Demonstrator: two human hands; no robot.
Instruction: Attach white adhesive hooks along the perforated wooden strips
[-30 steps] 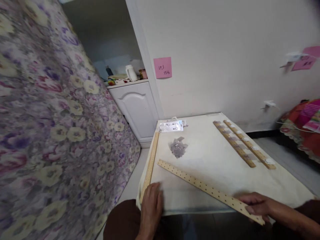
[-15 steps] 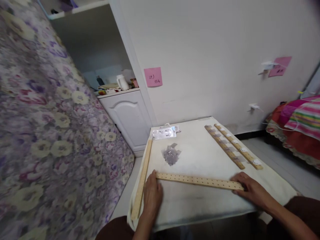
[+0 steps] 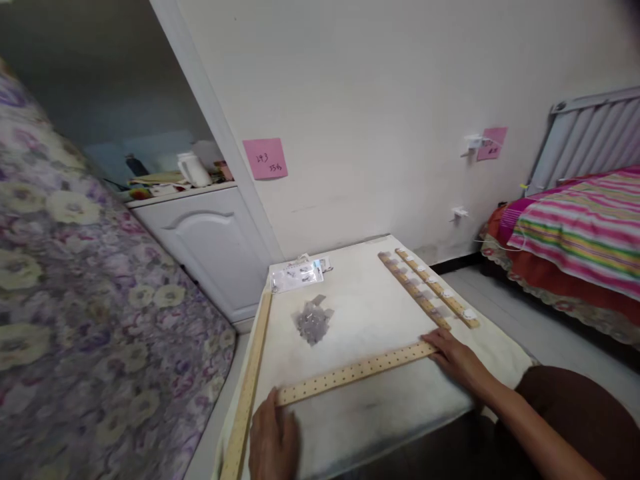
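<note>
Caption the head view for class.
Left hand and right hand at opposite ends of a perforated wooden strip, over cream cloth.

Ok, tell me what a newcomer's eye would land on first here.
Probably the flowered curtain filling the left side, and the striped blanket at the far right. Next, the wooden strip dotted with holes across the near part of the table, the left hand at one end and the right hand at the other. The pink note on the wall left of centre also stands out.

Head-worn view, forward and down
</note>
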